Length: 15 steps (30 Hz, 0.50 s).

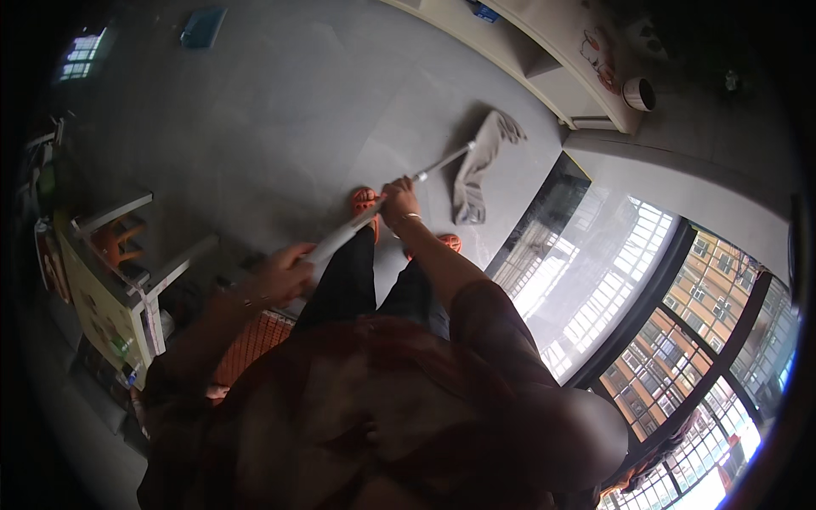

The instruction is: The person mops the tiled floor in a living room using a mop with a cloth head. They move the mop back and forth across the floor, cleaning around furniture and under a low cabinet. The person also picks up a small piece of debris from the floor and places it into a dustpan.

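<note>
Both of my hands are on a mop with a pale pole (340,240), held slanting across the front of my body. My left hand (286,274) is closed around its upper end, slightly blurred. Farther down the pole, my right hand (399,202) grips it, with a bracelet at the wrist. The grey cloth mop head (481,166) lies on the grey floor (280,110), ahead of my feet and to the right. Its cloth is rumpled and bends at the far end.
My orange sandals (364,201) are just short of the mop head. A white cabinet (544,72) stands far right, a white cup (637,93) on it. Windows (680,340) line the right. At left are a table (102,297) and an orange stool (119,242); a blue object (202,27) lies far off.
</note>
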Each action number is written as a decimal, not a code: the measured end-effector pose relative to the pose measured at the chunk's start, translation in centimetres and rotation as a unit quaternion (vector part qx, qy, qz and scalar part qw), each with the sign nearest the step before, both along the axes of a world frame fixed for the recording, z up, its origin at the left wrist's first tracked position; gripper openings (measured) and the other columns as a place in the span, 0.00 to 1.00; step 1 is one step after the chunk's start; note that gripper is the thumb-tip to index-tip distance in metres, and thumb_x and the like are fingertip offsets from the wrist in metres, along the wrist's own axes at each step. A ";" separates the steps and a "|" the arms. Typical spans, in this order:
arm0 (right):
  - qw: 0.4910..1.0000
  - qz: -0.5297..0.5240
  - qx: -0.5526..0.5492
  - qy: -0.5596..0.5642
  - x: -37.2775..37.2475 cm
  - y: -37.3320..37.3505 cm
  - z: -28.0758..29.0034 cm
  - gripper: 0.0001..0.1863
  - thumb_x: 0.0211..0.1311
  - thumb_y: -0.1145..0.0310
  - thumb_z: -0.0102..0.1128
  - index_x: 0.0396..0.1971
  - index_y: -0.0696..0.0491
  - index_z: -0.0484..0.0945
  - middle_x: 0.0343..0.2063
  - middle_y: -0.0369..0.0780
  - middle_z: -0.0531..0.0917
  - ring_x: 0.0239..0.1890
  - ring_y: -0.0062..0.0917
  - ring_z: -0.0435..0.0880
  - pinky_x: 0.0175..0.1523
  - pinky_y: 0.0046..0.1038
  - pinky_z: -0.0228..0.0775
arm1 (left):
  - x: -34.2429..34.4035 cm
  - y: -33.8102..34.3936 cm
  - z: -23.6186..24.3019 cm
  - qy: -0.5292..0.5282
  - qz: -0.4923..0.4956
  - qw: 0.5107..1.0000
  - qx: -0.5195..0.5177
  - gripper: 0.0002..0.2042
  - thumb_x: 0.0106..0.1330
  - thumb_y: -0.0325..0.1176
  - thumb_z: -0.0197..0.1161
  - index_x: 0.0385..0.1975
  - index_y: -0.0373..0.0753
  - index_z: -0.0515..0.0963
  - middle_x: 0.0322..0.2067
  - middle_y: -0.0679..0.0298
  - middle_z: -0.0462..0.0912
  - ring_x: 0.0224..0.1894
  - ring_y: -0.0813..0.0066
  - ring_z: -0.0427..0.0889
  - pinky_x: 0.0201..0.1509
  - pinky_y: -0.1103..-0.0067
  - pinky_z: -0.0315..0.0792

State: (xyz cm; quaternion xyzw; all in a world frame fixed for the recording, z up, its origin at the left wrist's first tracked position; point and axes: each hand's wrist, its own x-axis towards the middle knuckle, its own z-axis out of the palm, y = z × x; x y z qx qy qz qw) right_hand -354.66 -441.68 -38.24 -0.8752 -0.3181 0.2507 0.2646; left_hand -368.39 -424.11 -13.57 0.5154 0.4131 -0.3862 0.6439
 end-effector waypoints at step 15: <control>0.938 0.324 -0.036 -0.116 2.5 18.4 15.5 0.11 0.48 0.58 0.55 0.27 0.48 0.79 0.27 0.37 0.78 0.40 0.29 0.75 0.55 0.39 0.60 | -2.4 9.0 15.7 -0.068 -0.217 0.938 0.262 0.29 0.57 0.31 0.51 0.59 0.39 0.52 0.37 0.55 0.70 0.28 0.73 0.75 0.30 0.76 0.72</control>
